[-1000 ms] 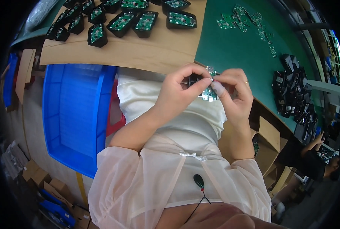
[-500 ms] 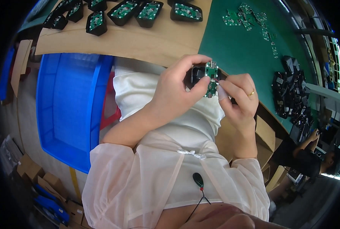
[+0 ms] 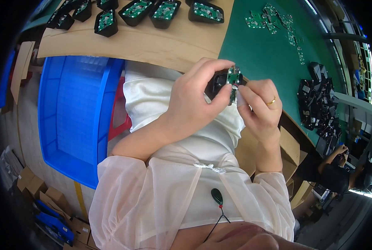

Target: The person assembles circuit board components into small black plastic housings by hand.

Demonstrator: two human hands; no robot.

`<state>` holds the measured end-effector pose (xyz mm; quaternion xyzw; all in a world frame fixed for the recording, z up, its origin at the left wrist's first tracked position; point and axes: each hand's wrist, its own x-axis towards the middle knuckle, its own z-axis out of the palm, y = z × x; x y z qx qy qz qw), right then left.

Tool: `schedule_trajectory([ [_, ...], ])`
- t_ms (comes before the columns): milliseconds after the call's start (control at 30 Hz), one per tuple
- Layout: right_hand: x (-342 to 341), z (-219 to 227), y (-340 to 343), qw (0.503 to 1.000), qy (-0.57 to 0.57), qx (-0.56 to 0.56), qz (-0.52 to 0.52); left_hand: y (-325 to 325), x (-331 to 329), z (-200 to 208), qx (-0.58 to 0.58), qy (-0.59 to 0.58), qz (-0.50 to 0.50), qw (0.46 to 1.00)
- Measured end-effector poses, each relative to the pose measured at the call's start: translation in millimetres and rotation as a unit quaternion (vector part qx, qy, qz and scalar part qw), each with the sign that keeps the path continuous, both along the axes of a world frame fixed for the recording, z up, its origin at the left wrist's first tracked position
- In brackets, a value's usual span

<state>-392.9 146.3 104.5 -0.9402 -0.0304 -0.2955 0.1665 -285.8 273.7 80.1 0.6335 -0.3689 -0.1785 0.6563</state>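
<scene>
My left hand (image 3: 191, 93) grips a small green circuit board (image 3: 235, 76) together with a black plastic housing (image 3: 217, 82). Its thumb presses on the board's face while the fingers wrap around the far side. At the right edge of the board, by a small white connector, the thumb and forefinger of my right hand (image 3: 262, 109) are pinched together. Whatever lies between those fingertips is too small to make out. The board is tilted on edge, and part of the housing is hidden behind my left fingers.
Black housings with green boards (image 3: 165, 11) stand on brown cardboard (image 3: 186, 46) at the far left. Loose boards (image 3: 273, 18) lie on the green tabletop (image 3: 252, 50), with a pile of black housings (image 3: 315, 98) farther right. A blue bin (image 3: 75, 112) is at left; a person (image 3: 336, 173) works at right.
The board and housing have turned slightly, so the board's face shows narrower. My right fingertips have shifted a little left and up against the board's edge; both hands keep their hold.
</scene>
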Motion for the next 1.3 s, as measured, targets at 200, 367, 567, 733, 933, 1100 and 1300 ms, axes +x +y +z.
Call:
schedule_trajectory([
  [200,1,6,0,0.999,0.026,-0.044,0.011,-1,0,-1,0.004,-0.03,0.003,1.0],
  [367,2,7,-3,0.997,0.038,-0.055,0.023,0,-1,0,0.007,0.012,-0.014,1.0],
  [567,-4,-7,-10,1.0,0.028,-0.003,0.012,1,-4,-4,0.012,0.07,-0.024,0.997],
  [733,-24,-13,13,0.768,0.132,0.624,-0.061,-4,-9,-18,-0.007,0.058,-0.012,0.998],
  [933,-17,-24,22,0.75,0.103,0.651,-0.053,-3,-9,-14,-0.015,-0.071,-0.002,0.997],
  [1100,-12,-22,30,0.769,0.075,0.629,-0.089,-2,-11,-12,-0.006,-0.127,0.006,0.992],
  [1300,-10,-23,33,0.767,0.051,0.632,-0.096,-3,-13,-12,-0.03,-0.143,0.022,0.989],
])
